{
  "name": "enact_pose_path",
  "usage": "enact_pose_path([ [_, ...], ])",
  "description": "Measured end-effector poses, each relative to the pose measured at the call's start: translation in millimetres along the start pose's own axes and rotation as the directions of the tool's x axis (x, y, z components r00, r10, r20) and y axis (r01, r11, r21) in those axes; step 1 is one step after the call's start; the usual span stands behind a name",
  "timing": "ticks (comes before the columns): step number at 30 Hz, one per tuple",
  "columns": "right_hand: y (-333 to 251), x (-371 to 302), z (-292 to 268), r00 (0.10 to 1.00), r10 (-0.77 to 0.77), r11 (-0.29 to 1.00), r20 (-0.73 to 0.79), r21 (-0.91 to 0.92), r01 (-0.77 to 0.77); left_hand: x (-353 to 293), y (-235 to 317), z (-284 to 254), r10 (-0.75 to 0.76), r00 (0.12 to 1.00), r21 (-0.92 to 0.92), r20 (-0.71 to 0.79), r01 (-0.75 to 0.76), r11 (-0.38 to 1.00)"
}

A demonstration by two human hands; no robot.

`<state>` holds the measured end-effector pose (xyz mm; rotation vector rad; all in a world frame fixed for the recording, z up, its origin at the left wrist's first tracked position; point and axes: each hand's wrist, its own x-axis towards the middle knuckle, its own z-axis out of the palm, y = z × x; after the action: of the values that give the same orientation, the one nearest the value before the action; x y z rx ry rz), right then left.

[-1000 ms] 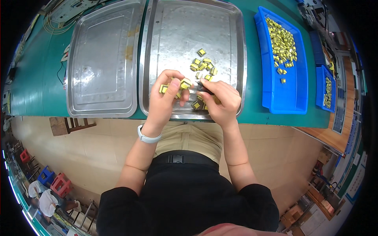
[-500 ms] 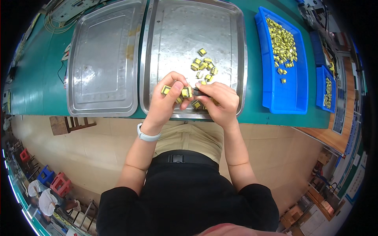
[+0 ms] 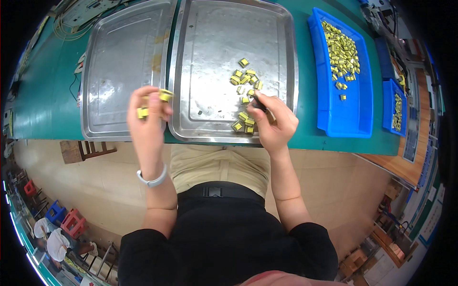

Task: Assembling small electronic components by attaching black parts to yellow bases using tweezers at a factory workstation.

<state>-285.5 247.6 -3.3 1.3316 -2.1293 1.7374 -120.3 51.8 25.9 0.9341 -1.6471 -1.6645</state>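
Note:
My left hand (image 3: pixel 149 112) is over the right part of the left steel tray, closed around small yellow-and-black transformers; one transformer (image 3: pixel 165 95) shows at the fingertips and another (image 3: pixel 142 112) at the palm side. A pale band circles that wrist. My right hand (image 3: pixel 278 120) is above the right part of the middle steel tray (image 3: pixel 224 28), pinching a slim dark tool (image 3: pixel 258 101) whose kind I cannot make out. Beside its fingers lie several loose transformers (image 3: pixel 249 122), with more of them (image 3: pixel 244 62) scattered farther back on the same tray. Small dark bits (image 3: pixel 200 112) lie nearby.
The left steel tray (image 3: pixel 124 47) adjoins the middle one on a green tabletop (image 3: pixel 52 95). At right stands a blue bin (image 3: pixel 346 121) with many transformers heaped at its far end. A smaller blue bin (image 3: pixel 386 107) is beyond it. Stools and a seated person (image 3: pixel 59 245) are at lower left.
My left hand has moved left, away from my right hand, carrying transformers from the middle tray to over the left tray. My right hand has shifted slightly right, still holding the dark tool.

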Motion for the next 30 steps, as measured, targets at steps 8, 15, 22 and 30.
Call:
enact_pose_path([
  [8, 2.5, -5.0, 1.5, 0.994, 0.05, 0.999, -0.093, -0.017, -0.052, 17.0, -7.8, -47.2, 0.214, 0.976, 0.777, -0.04, -0.104, 0.621],
  [15, 4.3, -7.1, -0.7, 0.993, 0.065, 0.997, -0.104, -0.023, -0.067, -4.0, 5.4, 19.4, 0.33, 0.863, 0.585, 0.383, -0.503, 0.636],
  [22, 5.4, -9.6, 1.8, 0.985, 0.059, 0.998, -0.162, -0.023, -0.064, -26.5, -9.4, 85.4, 0.291, 0.521, 0.298, 0.803, -0.773, 0.56],
  [30, 2.6, -6.3, 1.7, 0.99, 0.068, 0.996, -0.12, -0.042, -0.074, -15.7, -19.0, 89.6, 0.321, 0.606, 0.405, 0.727, -0.757, 0.513],
])
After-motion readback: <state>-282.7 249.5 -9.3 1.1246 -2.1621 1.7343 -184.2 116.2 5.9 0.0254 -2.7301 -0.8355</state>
